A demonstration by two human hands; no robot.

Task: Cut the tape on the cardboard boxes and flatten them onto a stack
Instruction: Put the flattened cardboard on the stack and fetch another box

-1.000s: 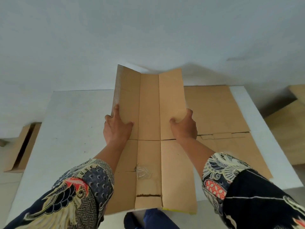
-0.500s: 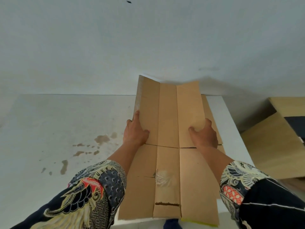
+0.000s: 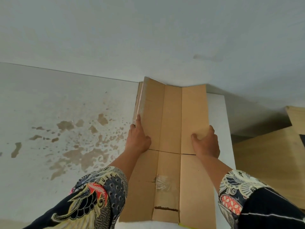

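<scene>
I see one stained floor (image 3: 66, 138), one white bench (image 3: 219, 116) and one flattened cardboard box (image 3: 171, 146) lying along it, overhanging its near edge. My left hand (image 3: 138, 141) grips the box's left edge; my right hand (image 3: 206, 142) grips its right edge. Another cardboard sheet (image 3: 272, 159) lies right of the bench.

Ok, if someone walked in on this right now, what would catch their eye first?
Probably the flattened cardboard box, held at mid-frame by the left hand and right hand gripping its side edges. Next, the brown stains splashed over the white floor to the left, then the bright patterned sleeves at the bottom.
</scene>
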